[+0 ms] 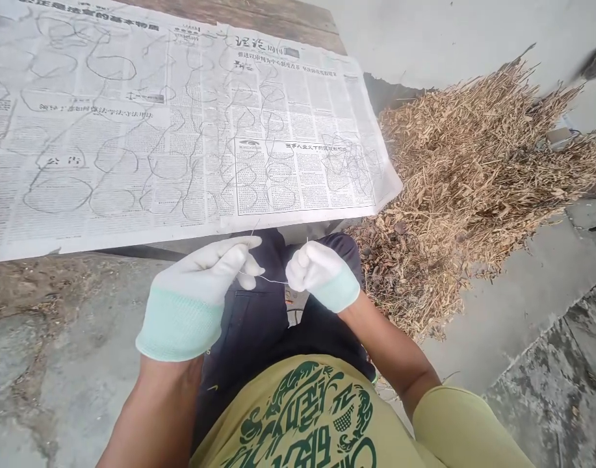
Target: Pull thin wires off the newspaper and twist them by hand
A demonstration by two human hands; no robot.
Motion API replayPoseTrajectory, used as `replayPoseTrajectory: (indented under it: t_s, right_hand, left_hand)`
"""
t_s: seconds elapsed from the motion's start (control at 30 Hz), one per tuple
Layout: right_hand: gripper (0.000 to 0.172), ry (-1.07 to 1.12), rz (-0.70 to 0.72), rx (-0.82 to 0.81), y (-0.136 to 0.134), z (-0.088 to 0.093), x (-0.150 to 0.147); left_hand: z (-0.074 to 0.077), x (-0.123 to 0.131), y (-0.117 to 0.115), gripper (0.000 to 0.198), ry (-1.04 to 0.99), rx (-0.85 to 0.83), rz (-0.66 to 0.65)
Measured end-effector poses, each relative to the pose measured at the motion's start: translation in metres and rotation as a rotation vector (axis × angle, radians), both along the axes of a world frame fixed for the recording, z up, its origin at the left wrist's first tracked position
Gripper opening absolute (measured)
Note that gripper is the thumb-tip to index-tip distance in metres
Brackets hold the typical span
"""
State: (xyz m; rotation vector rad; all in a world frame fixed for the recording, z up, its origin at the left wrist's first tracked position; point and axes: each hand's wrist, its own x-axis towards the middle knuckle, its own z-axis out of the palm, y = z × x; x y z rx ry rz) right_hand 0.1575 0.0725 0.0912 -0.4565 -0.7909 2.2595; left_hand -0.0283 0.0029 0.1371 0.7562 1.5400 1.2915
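Observation:
Both of my hands wear white gloves with pale green cuffs and are held over my lap. My left hand (pixel 207 279) pinches one end of a thin thread (pixel 273 281), fingers pressed together. My right hand (pixel 317 270) is closed in a fist on the other end, and the thread runs taut between the two. Just beyond my hands lies a spread newspaper (pixel 132 195) on a low surface, with several loops of thin thread (pixel 107 65) laid across it.
A pile of dry straw-like plant stalks (pixel 473 175) lies on the concrete ground to the right. Bare concrete (pixel 58 364) lies to the left of my legs. A raised concrete edge (pixel 561 383) runs at the lower right.

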Motion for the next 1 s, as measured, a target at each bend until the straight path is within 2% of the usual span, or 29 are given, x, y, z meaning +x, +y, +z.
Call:
replayPoseTrajectory:
  t_s: [0.13,0.27,0.5,0.7,1.0]
  right_hand:
    - [0.041,0.000,0.036,0.006,-0.001,0.002,-0.002]
    - [0.042,0.117,0.091,-0.005,-0.001,0.001,-0.003]
    - [0.037,0.229,0.067,-0.009,-0.006,-0.001,0.004]
    - [0.037,0.215,0.128,-0.014,-0.005,-0.003,0.012]
    - [0.041,0.185,0.208,-0.060,-0.001,-0.012,0.010]
  left_hand:
    - [0.003,0.006,-0.004,0.039,-0.180,0.005,-0.112]
    - [0.007,0.009,-0.002,0.038,-0.246,0.027,-0.095]
    - [0.008,0.011,-0.001,0.026,-0.155,0.045,-0.047]
    - [0.007,0.009,-0.001,0.025,-0.056,-0.015,-0.168]
    - [0.004,0.010,-0.003,0.026,-0.009,-0.086,-0.257]
